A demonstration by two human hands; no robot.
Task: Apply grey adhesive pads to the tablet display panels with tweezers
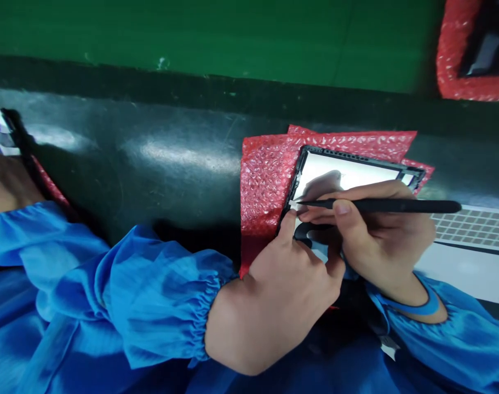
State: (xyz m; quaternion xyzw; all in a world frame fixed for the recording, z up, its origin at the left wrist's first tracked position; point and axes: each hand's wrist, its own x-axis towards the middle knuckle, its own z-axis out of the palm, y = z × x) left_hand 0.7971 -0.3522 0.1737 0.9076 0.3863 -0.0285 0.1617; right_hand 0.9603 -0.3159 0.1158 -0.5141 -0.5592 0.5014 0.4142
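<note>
A flat screen panel (356,169) with a black frame and a bright, reflective face lies tilted on red bubble wrap (262,186). My right hand (380,241) is closed around black tweezers (409,206), held almost level across the panel. Their tip meets a small white piece (292,203) at the panel's left edge. Just below that piece, my left hand (286,295) presses its index fingertip on the frame. Its other fingers are curled at the panel's near side, and my hands hide much of that side.
Right of the panel lie a sheet with a pale grid (471,227) and a white sheet (466,268). Red bubble wrap with a dark panel (485,52) sits at the upper right. A green surface (233,38) runs along the back. Another person's arm (11,183) shows at the left.
</note>
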